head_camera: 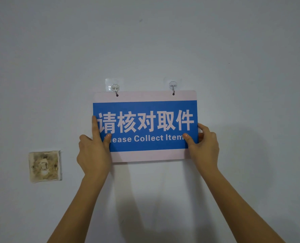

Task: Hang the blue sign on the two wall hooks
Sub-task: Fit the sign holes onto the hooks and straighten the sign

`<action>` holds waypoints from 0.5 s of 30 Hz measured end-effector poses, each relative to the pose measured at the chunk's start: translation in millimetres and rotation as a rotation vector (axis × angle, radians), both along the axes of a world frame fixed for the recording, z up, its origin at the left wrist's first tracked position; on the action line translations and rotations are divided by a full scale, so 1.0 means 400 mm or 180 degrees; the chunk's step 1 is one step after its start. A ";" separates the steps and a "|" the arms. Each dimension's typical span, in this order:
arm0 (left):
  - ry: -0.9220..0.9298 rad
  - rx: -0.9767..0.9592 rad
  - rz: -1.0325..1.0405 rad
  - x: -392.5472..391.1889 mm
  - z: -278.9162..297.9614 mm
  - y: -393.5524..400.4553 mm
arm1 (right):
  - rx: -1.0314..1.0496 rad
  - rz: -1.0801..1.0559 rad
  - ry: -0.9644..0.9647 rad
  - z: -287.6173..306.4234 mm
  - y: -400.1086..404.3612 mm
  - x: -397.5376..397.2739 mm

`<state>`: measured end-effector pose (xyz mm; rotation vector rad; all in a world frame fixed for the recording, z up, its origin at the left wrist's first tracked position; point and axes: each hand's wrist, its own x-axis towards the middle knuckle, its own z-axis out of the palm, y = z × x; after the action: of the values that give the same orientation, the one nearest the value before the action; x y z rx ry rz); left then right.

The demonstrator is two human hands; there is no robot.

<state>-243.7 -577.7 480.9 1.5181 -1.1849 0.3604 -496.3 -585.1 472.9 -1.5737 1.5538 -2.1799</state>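
Note:
The blue sign [145, 109], white-bordered with white Chinese characters and English words, lies flat against the wall. The metal tips of the left hook [115, 89] and the right hook [173, 86], both clear adhesive ones, pass through the two holes along the sign's top edge. My left hand [94, 151] grips the sign's lower left corner, thumb on the front. My right hand [203, 146] grips the lower right edge the same way, thumb over the last letters.
A dirty, damaged switch plate [44, 166] sits on the wall to the lower left of the sign. The wall [251, 67] around is plain pale grey. Both forearms reach up from the bottom of the view.

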 end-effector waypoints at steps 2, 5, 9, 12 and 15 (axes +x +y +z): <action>-0.0014 0.0083 0.0129 -0.001 -0.001 -0.005 | -0.0034 -0.0082 0.0056 -0.002 0.000 0.001; -0.0022 0.0164 0.0198 -0.010 -0.002 -0.012 | -0.0086 -0.0165 0.0088 -0.004 0.000 0.007; 0.0018 0.0166 0.0120 -0.007 0.001 -0.019 | -0.0162 -0.0191 0.0022 -0.006 -0.008 0.014; 0.0010 0.0136 0.0135 -0.004 0.000 -0.021 | -0.0175 -0.0219 -0.0040 -0.007 -0.011 0.018; 0.0007 0.0087 0.0163 -0.010 -0.003 -0.023 | -0.0213 -0.0264 -0.0040 -0.009 -0.012 0.022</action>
<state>-247.8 -586.8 479.7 1.5745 -1.1551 0.3780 -487.5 -590.1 469.4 -1.5370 1.5864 -2.3031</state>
